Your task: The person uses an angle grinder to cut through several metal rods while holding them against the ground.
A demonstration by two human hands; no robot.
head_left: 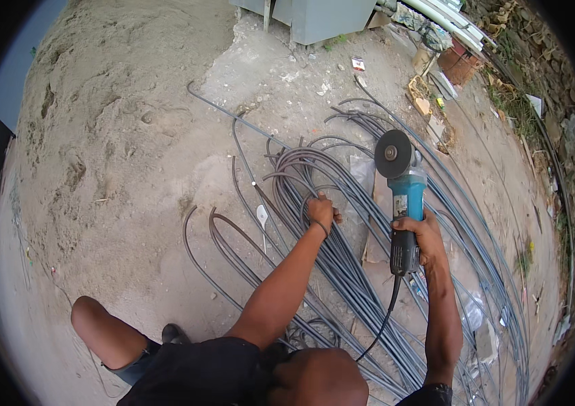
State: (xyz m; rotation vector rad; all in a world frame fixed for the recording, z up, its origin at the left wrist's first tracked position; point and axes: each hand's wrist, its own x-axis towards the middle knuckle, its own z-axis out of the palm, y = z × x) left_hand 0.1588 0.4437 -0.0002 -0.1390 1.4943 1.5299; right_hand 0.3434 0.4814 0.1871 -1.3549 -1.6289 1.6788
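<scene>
My left hand grips one of the bent grey steel rods in a big bundle lying on the sandy ground. My right hand is closed around the dark handle of a teal angle grinder. The grinder's round cutting disc points away from me, held above the rods just right of my left hand. A black power cord trails from the grinder's handle back toward my body. My bare knee is at the lower left.
Long curved rods sweep along the right side. A sand heap fills the left. A grey metal box stands at the top, with pipes, bricks and rubble at the upper right. Scraps of plastic and paper lie among the rods.
</scene>
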